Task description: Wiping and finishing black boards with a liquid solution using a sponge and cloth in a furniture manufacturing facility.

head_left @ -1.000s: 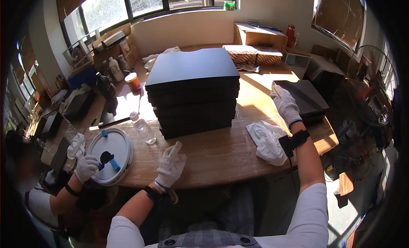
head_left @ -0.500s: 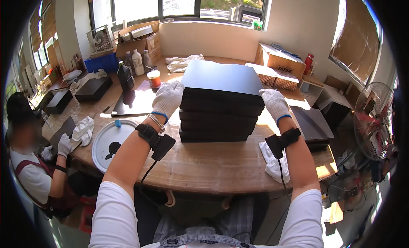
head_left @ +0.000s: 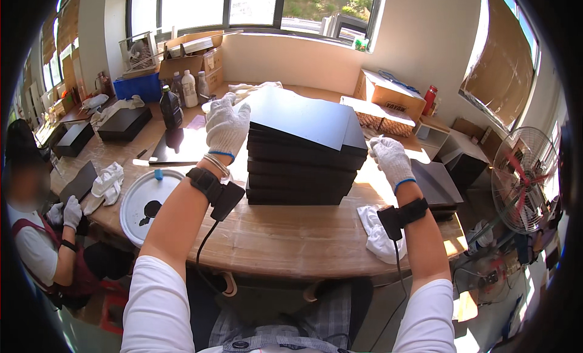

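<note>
A stack of black boxes or thick panels (head_left: 297, 177) stands on the table in front of me. On its top lies a thin dark sheet (head_left: 297, 115), shiny with window light and turned askew to the stack below. My left hand (head_left: 228, 127), in a white knit glove, has its fingers bent at the sheet's left edge; the fingertips are partly hidden. My right hand (head_left: 393, 159), gloved too, hovers just right of the stack, its fingers loosely bent and apart, with nothing in them.
A white round lid (head_left: 135, 198) with a black blotch lies left. A white cloth (head_left: 381, 234) and dark flat panels (head_left: 434, 182) are at right. Bottles (head_left: 189, 89) and cartons (head_left: 388, 93) stand behind. A co-worker (head_left: 45, 244) sits at far left; a fan (head_left: 523, 178) stands right.
The top sheet, earlier in line with the stack, has turned askew, its right corner swinging nearer. My right hand has come away from the stack. My left hand has shifted slightly left and up.
</note>
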`<action>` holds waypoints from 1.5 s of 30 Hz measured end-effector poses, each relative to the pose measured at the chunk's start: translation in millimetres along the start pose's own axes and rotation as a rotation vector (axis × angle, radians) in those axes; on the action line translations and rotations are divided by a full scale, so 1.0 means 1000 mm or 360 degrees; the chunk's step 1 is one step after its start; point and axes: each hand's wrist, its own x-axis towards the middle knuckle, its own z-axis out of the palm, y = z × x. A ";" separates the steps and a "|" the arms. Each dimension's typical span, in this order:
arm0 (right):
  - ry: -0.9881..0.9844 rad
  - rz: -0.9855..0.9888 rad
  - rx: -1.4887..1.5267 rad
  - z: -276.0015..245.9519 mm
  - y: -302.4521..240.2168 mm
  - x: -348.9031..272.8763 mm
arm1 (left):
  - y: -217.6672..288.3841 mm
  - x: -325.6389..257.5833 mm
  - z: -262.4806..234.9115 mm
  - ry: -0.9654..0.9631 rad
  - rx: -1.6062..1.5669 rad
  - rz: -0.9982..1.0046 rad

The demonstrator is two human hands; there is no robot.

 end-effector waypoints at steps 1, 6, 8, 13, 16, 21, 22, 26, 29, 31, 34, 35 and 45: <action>-0.0010 -0.0009 0.0003 0.008 -0.015 -0.007 | -0.014 0.013 0.001 0.0045 0.0183 -0.0042; -0.0498 0.0511 0.1080 0.040 -0.032 -0.017 | -0.061 0.065 0.012 -0.1101 0.0819 0.0498; -0.0451 0.0574 0.1345 0.060 -0.047 -0.016 | -0.090 0.074 0.018 -0.1165 0.1107 0.0739; 0.0041 0.0589 0.0902 0.074 -0.057 -0.012 | -0.080 0.057 0.013 -0.1235 -0.0431 -0.0441; 0.0137 0.0532 0.0992 0.071 -0.044 -0.011 | -0.097 0.043 0.013 -0.1098 -0.0933 -0.0536; -0.0051 0.0211 0.1210 0.034 -0.002 -0.048 | -0.036 0.006 -0.061 -0.1271 -0.1767 -0.1235; -0.0057 0.0099 0.1224 0.030 0.001 -0.068 | -0.028 -0.009 -0.078 -0.1274 -0.1881 -0.1315; 0.0022 0.0123 0.1302 0.005 -0.006 -0.155 | 0.000 -0.072 -0.129 -0.1576 -0.1839 -0.1396; 0.0218 -0.0219 0.0619 -0.006 0.031 -0.206 | 0.026 -0.133 -0.172 -0.1502 -0.1253 -0.0586; 0.0068 -0.0537 0.0295 -0.023 0.023 -0.219 | 0.021 -0.164 -0.190 -0.1612 -0.1860 -0.1332; -0.0238 0.0159 0.0418 -0.045 0.022 -0.227 | 0.026 -0.203 -0.207 -0.1370 -0.2140 -0.1707; -0.0071 0.0034 0.0280 -0.039 0.043 -0.216 | 0.022 -0.214 -0.208 -0.1397 -0.2126 -0.1744; -0.0300 -0.0055 -0.1407 -0.025 0.228 -0.156 | 0.001 -0.303 -0.171 -0.1781 -0.2028 -0.2131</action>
